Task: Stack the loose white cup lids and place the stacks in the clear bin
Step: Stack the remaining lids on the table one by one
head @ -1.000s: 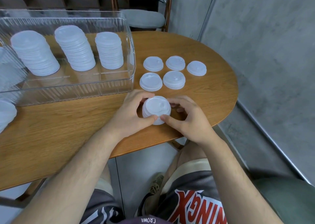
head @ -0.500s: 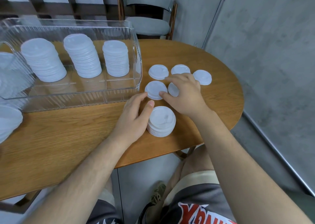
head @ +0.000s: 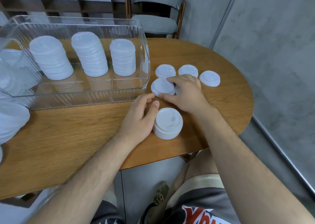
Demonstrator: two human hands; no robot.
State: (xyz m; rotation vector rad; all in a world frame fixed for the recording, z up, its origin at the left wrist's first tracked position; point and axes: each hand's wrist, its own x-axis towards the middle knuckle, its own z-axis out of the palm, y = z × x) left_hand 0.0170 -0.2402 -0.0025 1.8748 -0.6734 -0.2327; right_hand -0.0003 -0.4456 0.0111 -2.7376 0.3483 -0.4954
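A short stack of white lids point(head: 167, 123) stands near the table's front edge. My left hand point(head: 139, 119) rests beside it, thumb against its left side, fingers loosely curved. My right hand point(head: 185, 92) pinches a loose lid point(head: 162, 87) between thumb and fingers, just right of the clear bin point(head: 144, 65). Another lid is mostly hidden under that hand. Three more loose lids point(head: 165, 71) point(head: 188, 70) point(head: 209, 78) lie beyond. Inside the bin stand three tall lid stacks point(head: 51, 58) point(head: 90, 55) point(head: 123, 57).
The oval wooden table point(head: 68, 131) ends close in front of me and curves off at the right. More white lids point(head: 12, 121) sit at the far left edge. A grey-cushioned chair point(head: 153, 22) stands behind the table, by a concrete wall.
My right hand left the short stack, reached forward to the loose lids and took hold of one. My left hand stayed at the stack's left side.
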